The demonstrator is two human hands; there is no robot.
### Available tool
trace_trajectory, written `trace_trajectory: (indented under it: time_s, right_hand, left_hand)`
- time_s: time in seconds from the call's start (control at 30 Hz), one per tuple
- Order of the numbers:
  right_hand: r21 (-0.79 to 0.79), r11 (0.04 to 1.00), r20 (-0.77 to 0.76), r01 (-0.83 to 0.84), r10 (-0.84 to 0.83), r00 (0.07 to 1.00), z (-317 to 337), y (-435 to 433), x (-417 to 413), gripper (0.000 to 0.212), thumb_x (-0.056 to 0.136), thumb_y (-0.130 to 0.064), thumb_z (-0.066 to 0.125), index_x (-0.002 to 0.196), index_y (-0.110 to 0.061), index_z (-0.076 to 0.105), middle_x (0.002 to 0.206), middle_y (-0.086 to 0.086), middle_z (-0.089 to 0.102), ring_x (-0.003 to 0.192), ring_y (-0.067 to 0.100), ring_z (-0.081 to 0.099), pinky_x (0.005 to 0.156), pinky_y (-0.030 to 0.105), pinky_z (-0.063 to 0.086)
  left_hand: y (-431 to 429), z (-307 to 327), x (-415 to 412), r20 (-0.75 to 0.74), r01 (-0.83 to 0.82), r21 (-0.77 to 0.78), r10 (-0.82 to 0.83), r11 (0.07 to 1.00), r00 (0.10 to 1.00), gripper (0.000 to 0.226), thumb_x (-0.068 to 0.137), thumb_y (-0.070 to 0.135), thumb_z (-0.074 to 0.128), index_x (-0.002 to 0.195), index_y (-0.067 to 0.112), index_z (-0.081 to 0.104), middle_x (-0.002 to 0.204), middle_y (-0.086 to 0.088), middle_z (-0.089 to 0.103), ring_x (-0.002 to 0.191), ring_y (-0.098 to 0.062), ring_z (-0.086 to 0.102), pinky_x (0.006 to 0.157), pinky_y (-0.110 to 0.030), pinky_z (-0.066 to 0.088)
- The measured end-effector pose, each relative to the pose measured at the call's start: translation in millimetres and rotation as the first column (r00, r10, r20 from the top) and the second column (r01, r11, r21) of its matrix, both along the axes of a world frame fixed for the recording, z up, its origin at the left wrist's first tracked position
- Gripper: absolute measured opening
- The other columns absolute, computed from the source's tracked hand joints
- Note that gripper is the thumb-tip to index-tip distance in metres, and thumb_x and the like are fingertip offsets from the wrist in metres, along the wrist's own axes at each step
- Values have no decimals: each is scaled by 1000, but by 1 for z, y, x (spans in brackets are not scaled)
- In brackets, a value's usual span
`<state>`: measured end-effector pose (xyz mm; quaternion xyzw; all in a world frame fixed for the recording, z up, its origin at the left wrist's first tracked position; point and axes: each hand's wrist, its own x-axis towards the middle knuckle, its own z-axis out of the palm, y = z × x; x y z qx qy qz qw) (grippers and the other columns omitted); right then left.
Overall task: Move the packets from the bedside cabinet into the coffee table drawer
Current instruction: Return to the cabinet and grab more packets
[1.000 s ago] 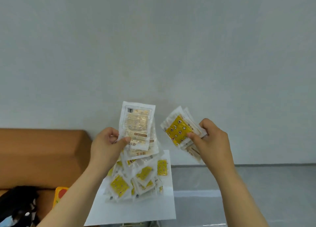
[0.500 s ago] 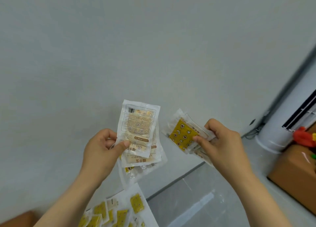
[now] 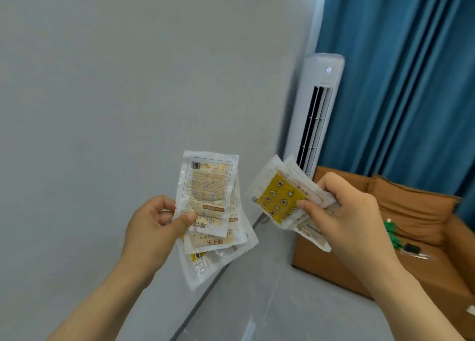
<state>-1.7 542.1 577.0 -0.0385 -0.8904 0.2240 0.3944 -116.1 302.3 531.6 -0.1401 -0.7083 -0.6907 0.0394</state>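
Two hands loaded: left hand pinches a fan of packets, thumb on front; right hand pinches a second fan likewise. All aloft. Step judged: carry. Drawer not in view; next, find it, freeing a hand if closed.

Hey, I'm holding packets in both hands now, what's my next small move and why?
Probably look around for the coffee table before letting go. Your left hand pinches one fanned stack of packets, your right hand grips another bundle, and no drawer shows, only the wall, a standing air conditioner and a brown sofa.
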Motion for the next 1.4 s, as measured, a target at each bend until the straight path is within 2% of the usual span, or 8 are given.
trace_trajectory:
  time_s: [0.37,0.5,0.63,0.77,0.9,1.07,1.3,1.4]
  right_hand:
    - [-5,936,-81,353,-352,932,20,194,121,25,80,-24,74,72,-21,50,72,-17,62,74,-2,61,49,23,50]
    - [-19,871,-74,492,-492,868,13,247,148,27,81,-27,74,72,-23,48,71,-16,62,68,4,61,49,29,51]
    - [-39,810,-90,585,-585,806,6,297,161,28,80,-23,74,71,-21,48,64,-11,60,66,8,58,49,25,46]
    - [-20,730,-94,683,-681,726,4,344,161,30,80,-24,74,70,-23,45,63,-12,56,64,8,55,47,22,42]
    - [-33,639,-90,768,-767,635,6,390,153,27,80,-26,73,73,-21,48,65,-11,58,63,10,56,52,39,50]
    - [-6,514,-76,858,-856,512,-1,442,150,27,79,-25,75,74,-22,49,64,-12,55,68,6,55,50,23,44]
    - [-34,346,-63,938,-937,344,-18,498,181,30,78,-23,75,71,-18,47,61,-10,53,67,9,52,51,23,40]
    - [-38,263,-44,964,-964,262,-26,528,203,29,79,-27,74,72,-20,47,65,-9,56,63,11,52,50,28,42]
  left_hand:
    - [259,12,44,-44,378,47,-376,925,926,11,82,8,69,82,5,58,76,-6,75,70,-22,73,74,-43,56]
    - [337,12,53,-55,495,28,-493,868,868,11,83,8,68,83,5,58,76,-5,76,71,-20,73,71,-40,56]
    - [414,9,48,-65,596,23,-593,803,802,10,82,6,68,82,5,58,75,-5,76,71,-20,73,63,-32,56]
    - [489,10,36,-86,679,8,-676,734,732,10,82,6,68,81,7,58,75,-3,75,71,-19,73,64,-35,56]
    - [560,14,18,-83,754,-33,-754,656,652,9,82,10,69,82,10,60,74,-2,76,72,-18,73,72,-43,57]
    - [648,11,5,-73,842,-64,-844,535,531,10,82,11,70,83,8,61,75,-6,75,75,-23,73,80,-53,54]
    - [754,-10,36,-15,927,-64,-929,370,370,11,81,8,70,83,4,60,74,-7,75,73,-23,73,81,-51,54]
    - [799,-16,61,-29,948,-81,-951,309,308,13,81,8,70,79,5,58,73,-5,75,71,-20,73,72,-38,57]
